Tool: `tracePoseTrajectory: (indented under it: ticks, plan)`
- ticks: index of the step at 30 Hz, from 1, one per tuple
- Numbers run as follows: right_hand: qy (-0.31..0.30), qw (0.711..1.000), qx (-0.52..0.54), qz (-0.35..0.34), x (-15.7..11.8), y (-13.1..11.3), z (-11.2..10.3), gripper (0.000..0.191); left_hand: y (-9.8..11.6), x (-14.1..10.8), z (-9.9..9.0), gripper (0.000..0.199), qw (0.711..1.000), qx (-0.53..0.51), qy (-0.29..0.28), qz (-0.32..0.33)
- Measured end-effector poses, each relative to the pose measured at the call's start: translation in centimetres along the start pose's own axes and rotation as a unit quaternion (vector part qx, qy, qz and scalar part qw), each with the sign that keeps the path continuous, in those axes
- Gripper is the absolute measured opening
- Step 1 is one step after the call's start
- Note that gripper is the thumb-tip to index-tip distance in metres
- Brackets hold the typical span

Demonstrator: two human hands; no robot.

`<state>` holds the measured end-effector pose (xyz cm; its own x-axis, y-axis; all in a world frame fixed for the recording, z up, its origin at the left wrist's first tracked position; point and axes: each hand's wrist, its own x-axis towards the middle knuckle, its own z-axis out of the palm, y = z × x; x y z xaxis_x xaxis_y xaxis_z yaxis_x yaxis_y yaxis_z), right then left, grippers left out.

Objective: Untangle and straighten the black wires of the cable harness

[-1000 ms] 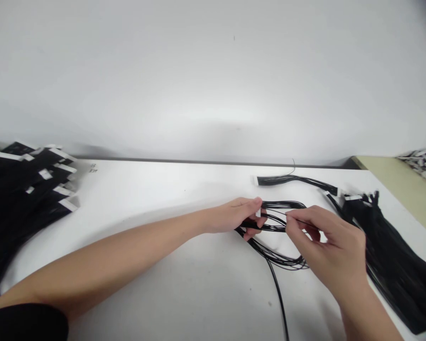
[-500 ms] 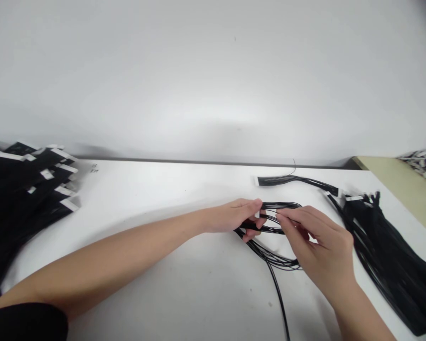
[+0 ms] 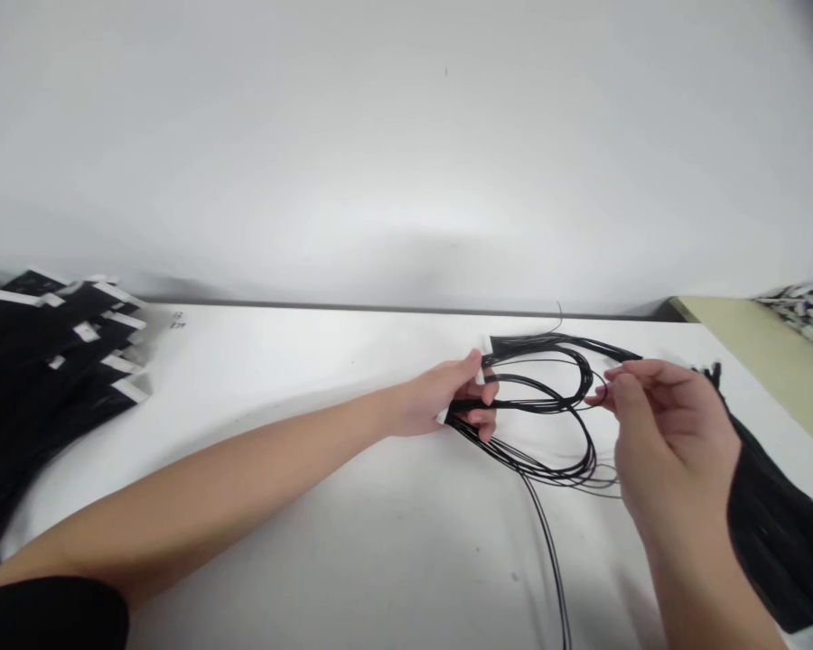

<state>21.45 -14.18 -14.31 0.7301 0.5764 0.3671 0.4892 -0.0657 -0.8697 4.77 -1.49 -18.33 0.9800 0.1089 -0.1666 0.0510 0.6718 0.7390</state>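
My left hand [image 3: 464, 393] is closed around the connector ends of a black wire harness [image 3: 556, 402], with bits of white connector showing at the fingers. From that grip the wires run right in several loose loops, and a few strands trail down toward the near edge of the view. To the right of the loops, my right hand [image 3: 670, 424] pinches one thin black wire [image 3: 602, 384] between thumb and fingertips, drawn out from the bundle. Behind the loops lies another black wire harness [image 3: 583, 345], with a white connector at its left end.
A large pile of black harnesses [image 3: 47, 379] with white connectors covers the table's left side. More black harnesses [image 3: 779, 515] lie at the right, partly behind my right arm. White connectors [image 3: 809, 311] are heaped on a pale yellow surface [image 3: 752, 334] at far right. A white wall rises behind.
My right hand has moved right, away from my left hand, with a thin wire in its pinch. The harness loops have spread wider. My left hand has shifted slightly left and up.
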Motion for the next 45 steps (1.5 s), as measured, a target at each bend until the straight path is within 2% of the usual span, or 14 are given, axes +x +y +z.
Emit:
tracePoseTrajectory:
  ticks: [2, 4, 5, 8, 12, 15, 21, 25, 30, 35, 39, 45]
  plan:
    - [-0.118, 0.992, -0.041, 0.03, 0.5, 0.9, -0.4, 0.021, 0.1, 0.0, 0.0, 0.055, 1.0, -0.02, 0.008, 0.013]
    - [-0.259, 0.96, -0.095, 0.043, 0.5, 1.2, -0.6, 0.02, 0.0, -0.1, 0.0, 0.056, 0.999, -0.02, 0.02, 0.03]
    - [-0.302, 0.945, -0.116, 0.042, 0.3, 1.1, -0.5, 0.02, -0.1, -0.1, 0.0, 0.056, 0.999, -0.012, 0.026, 0.036]
    - [-0.37, 0.918, -0.138, 0.041, -0.7, 0.3, 0.2, 0.022, -0.3, -0.1, 0.0, 0.058, 0.998, 0.024, 0.037, 0.049]
    - [-0.436, 0.896, -0.085, 0.027, -1.7, -0.5, 1.2, 0.02, -0.4, -0.1, 0.1, 0.059, 0.997, 0.037, 0.04, 0.056]
    - [-0.435, 0.9, -0.032, 0.017, -2.2, -0.1, 1.6, 0.018, -0.4, -0.1, 0.2, 0.059, 0.996, 0.039, 0.053, 0.053]
    - [-0.356, 0.934, -0.016, 0.035, -4.0, 0.0, 2.4, 0.02, -0.5, 0.0, 0.4, 0.058, 0.995, 0.049, 0.059, 0.057]
    - [-0.359, 0.933, -0.014, 0.025, -4.5, -0.1, 2.8, 0.02, -0.5, 0.0, 0.6, 0.059, 0.994, 0.063, 0.079, 0.05]
    - [-0.342, 0.934, -0.015, -0.105, -4.4, 0.4, 3.1, 0.011, -0.5, -0.1, 0.6, 0.061, 0.994, 0.07, 0.076, 0.046]
    - [-0.297, 0.935, -0.044, -0.189, -4.8, 0.9, 3.2, 0.011, -0.6, -0.1, 0.6, 0.059, 0.995, 0.054, 0.065, 0.059]
    - [-0.239, 0.91, -0.144, -0.306, -5.3, 0.8, 3.2, 0.01, -0.6, 0.0, 0.4, 0.057, 0.994, 0.039, 0.081, 0.063]
    - [-0.239, 0.879, -0.211, -0.353, -5.2, 0.3, 3.0, 0.013, -0.4, -0.1, 0.4, 0.055, 0.996, 0.012, 0.061, 0.066]
